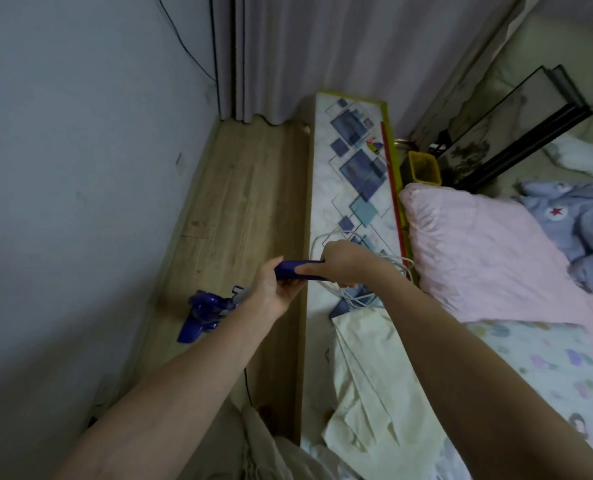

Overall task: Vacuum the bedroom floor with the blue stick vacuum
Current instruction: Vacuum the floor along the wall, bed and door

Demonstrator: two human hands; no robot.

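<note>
Over floor strip | both hands (pixel 277 285) (pixel 344 262) grip vacuum handle (pixel 297 270)

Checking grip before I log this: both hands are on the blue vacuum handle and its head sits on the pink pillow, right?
Not quite. In the head view the left hand and right hand do hold the blue vacuum handle, but the vacuum head sits on the wooden floor, not the pink pillow.

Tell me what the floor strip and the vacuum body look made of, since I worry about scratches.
The floor looks like wood or wood-look laminate: pale brown planks with grain lines and seams, matte. The blue stick vacuum looks like hard moulded plastic: glossy blue-purple curves that catch the light. Both the left hand and the right hand grip its handle. The underside of the head is not visible.
</note>
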